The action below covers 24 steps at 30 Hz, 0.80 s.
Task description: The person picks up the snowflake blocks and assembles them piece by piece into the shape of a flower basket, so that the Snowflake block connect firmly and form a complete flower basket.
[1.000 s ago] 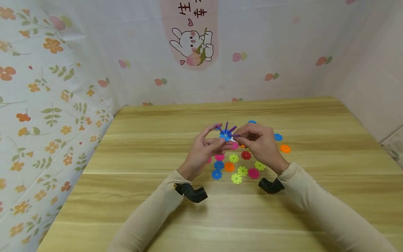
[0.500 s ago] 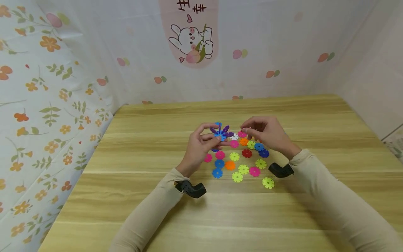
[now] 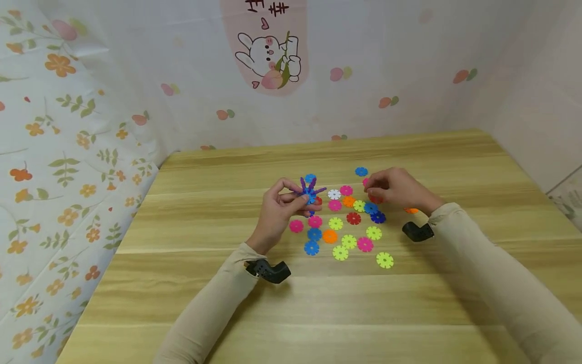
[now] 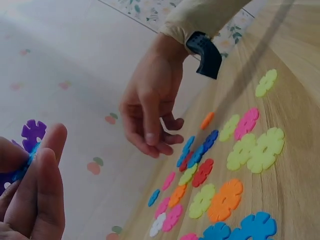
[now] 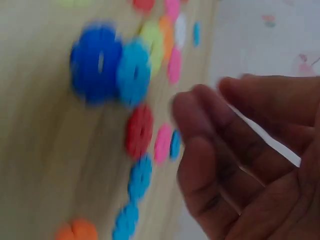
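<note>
Left hand [image 3: 274,215] pinches a blue-and-purple cluster [image 3: 311,193]; right hand [image 3: 400,189] hovers empty at right, fingers loosely bent.
Best to pinch centrally, lifting the nearby pink disc [image 5: 162,143] by its rim.

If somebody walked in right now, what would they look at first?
Probably the bright flower-shaped discs scattered around the middle of the wooden table. Next might be the spiky blue-and-purple toy, pinched in the left hand above the table. After that, maybe the cartoon rabbit on the pale cloth behind.
</note>
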Tool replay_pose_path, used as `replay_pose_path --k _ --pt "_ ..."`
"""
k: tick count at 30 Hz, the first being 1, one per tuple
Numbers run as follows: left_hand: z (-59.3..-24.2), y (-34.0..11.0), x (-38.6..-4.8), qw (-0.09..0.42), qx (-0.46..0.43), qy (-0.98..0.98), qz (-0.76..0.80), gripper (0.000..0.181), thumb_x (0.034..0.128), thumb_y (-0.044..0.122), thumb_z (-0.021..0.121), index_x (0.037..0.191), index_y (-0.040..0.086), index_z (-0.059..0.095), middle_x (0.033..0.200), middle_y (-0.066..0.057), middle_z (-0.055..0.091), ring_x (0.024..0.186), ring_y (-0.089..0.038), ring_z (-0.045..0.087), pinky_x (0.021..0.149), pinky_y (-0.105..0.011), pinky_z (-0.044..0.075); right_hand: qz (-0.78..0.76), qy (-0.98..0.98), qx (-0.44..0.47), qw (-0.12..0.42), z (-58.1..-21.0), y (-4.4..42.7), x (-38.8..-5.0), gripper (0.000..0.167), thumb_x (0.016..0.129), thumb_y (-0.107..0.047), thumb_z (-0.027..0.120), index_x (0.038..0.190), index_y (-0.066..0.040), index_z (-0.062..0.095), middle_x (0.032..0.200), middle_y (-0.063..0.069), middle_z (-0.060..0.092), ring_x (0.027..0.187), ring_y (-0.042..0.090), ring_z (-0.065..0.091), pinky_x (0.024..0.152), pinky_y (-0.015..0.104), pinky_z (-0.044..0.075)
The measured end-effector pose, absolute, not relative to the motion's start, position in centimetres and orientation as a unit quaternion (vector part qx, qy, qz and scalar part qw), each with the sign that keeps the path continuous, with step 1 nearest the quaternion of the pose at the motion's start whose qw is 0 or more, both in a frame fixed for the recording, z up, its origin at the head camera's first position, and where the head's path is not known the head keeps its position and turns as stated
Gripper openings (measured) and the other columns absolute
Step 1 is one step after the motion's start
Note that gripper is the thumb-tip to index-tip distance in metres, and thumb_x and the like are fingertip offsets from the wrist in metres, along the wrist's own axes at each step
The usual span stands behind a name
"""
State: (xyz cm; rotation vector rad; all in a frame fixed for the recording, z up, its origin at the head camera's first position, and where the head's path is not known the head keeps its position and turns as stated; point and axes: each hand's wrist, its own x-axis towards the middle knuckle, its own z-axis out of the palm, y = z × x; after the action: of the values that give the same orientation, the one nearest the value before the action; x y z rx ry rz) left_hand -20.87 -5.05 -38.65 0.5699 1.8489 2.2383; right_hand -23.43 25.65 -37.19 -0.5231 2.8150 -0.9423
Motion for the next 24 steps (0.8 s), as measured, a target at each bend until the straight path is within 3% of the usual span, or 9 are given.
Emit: replay_pose_path --k 4,12,19,24 --pt "-38.8 -5.5 -20.9 0.097 0.185 0.626 0.751 0.012 0.0971 0.0 0.06 0.095 0.008 0.051 0.106 -0.041 0.066 0.08 -0.017 0.078 0.077 -0.034 0.063 -0.245 0.948 -0.18 0.094 -37.3 26.6 -24.5 0.012 0.097 -0.007 0.062 0.101 -0.003 0.073 0.093 0.012 0.075 0.077 0.019 0.064 0.07 0.029 0.053" --pt "-39.2 -6.0 -21.2 0.109 0.181 0.625 0.751 0.009 0.0969 0.003 0.062 0.096 0.007 0.054 0.086 -0.002 0.079 0.083 -0.017 0.078 0.09 -0.051 0.059 -0.237 0.946 -0.18 0.131 -36.4 28.1 -24.9 0.015 0.099 -0.012 0.06 0.106 -0.004 0.071 0.089 0.008 0.076 0.074 0.019 0.069 0.07 0.031 0.054" --pt "-39.6 -6.4 -21.2 0.118 0.184 0.601 0.769 0.01 0.0955 -0.002 0.062 0.096 0.008 0.059 0.088 -0.002 0.079 0.083 -0.017 0.078 0.076 -0.03 0.063 -0.255 0.941 -0.171 0.142 -36.0 28.5 -24.6 0.018 0.101 -0.013 0.057 0.11 -0.004 0.07 0.09 0.01 0.076 0.077 0.021 0.069 0.067 0.03 0.053" --pt "-39.7 -6.5 -21.3 0.123 0.179 0.585 0.781 0.015 0.0956 -0.005 0.06 0.094 0.01 0.063 0.084 -0.001 0.076 0.085 -0.019 0.078 0.077 -0.031 0.063 -0.265 0.941 -0.147 0.149 -36.1 28.8 -24.5 0.019 0.102 -0.012 0.056 0.111 -0.004 0.07 0.094 0.011 0.076 0.08 0.023 0.07 0.069 0.031 0.054"
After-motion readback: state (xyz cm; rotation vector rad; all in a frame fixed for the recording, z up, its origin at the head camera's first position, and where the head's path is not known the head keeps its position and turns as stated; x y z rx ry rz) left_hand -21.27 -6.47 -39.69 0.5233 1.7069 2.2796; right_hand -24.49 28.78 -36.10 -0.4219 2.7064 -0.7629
